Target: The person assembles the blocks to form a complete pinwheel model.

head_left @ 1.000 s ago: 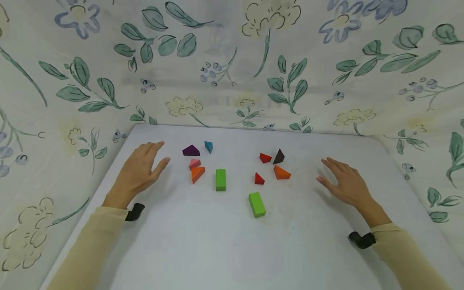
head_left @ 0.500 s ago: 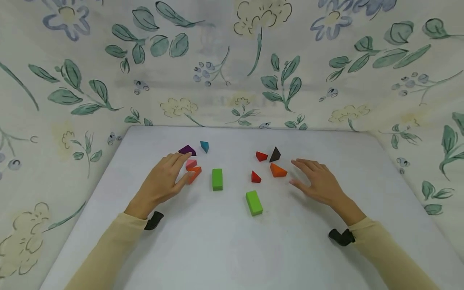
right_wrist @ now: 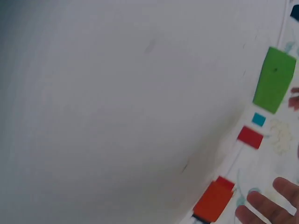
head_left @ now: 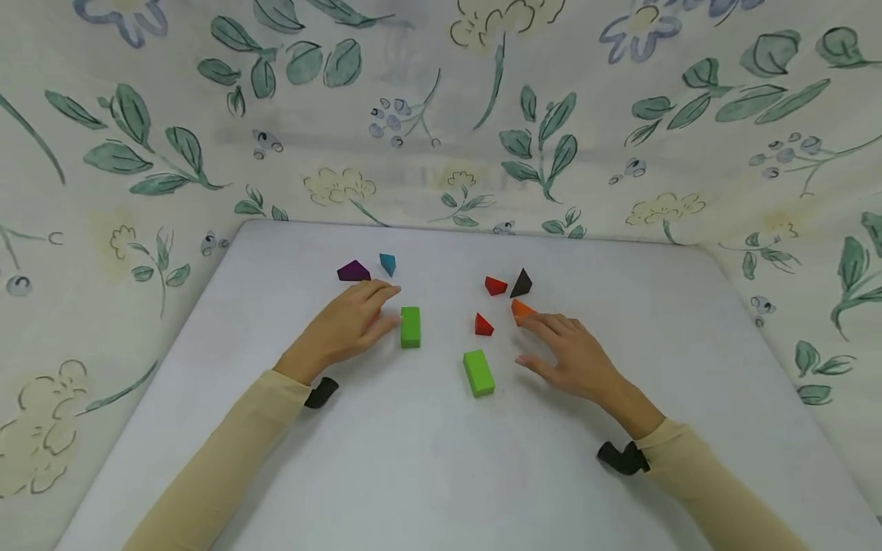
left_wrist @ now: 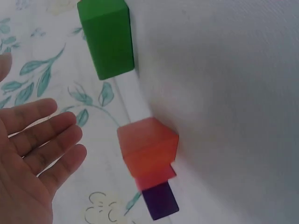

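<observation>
My left hand [head_left: 344, 327] hovers over the left cluster, fingers extended and empty, its thumb close to a green rectangular block [head_left: 410, 327]. From the head it covers an orange block [left_wrist: 148, 144] and a pink block [left_wrist: 157, 178], both visible in the left wrist view. A purple block [head_left: 354, 271] and a small blue block [head_left: 388, 263] lie just beyond its fingers. On the other side, my right hand [head_left: 572, 356] holds nothing; its loosely extended fingers overlap another orange block [head_left: 521, 308] in the head view. The second green block [head_left: 478, 373] lies left of its thumb.
Two red blocks [head_left: 495, 285] and a dark triangular block [head_left: 522, 284] lie around the right orange one. Everything rests on a white table [head_left: 427, 467], with floral cloth [head_left: 413, 99] behind and at the sides.
Both hands have moved inward over the table. The left now covers the orange and pink blocks, and the right has reached the other orange block. The blocks have stayed put.
</observation>
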Available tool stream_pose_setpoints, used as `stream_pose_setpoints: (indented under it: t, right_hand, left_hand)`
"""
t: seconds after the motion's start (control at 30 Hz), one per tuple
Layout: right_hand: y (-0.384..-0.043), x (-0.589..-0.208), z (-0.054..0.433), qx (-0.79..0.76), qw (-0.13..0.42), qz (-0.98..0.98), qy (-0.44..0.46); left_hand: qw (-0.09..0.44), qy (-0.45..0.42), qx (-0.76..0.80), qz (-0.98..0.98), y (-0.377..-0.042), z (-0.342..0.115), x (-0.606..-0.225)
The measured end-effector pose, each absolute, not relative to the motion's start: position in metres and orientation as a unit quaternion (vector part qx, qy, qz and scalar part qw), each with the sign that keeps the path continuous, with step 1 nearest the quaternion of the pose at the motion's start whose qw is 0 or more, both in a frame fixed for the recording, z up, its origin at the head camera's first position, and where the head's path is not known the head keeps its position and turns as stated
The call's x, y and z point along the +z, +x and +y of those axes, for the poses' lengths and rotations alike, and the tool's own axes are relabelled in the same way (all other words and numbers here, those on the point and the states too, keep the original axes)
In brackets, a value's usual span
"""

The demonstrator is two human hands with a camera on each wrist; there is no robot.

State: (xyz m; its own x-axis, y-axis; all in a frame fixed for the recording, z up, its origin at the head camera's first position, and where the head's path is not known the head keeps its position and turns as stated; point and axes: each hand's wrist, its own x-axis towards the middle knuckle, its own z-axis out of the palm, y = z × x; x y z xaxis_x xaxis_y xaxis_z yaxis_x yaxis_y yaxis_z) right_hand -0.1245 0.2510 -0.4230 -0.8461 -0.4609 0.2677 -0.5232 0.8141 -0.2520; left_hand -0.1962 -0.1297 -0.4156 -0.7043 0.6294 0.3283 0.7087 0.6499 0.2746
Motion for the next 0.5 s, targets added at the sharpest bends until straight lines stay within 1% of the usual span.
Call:
stream_pose_setpoints:
  t: [0.3, 0.43, 0.5]
  right_hand:
    - [-0.119, -0.425, 0.227, 0.202, 0.046, -0.932, 0.297]
    - [-0.118, -0.428, 0.221, 0.203, 0.023, -0.929, 0.31]
    - [-0.117, -0.43, 0.219, 0.195, 0.024, -0.928, 0.317]
  left_hand:
    - [0.045, -0.39, -0.2, -0.898, -0.207, -0.117, -0.422]
    - [0.038, -0.395, -0.212, -0.893, -0.207, -0.116, -0.426]
    - [0.039, -0.396, -0.215, -0.892, -0.206, -0.115, -0.428]
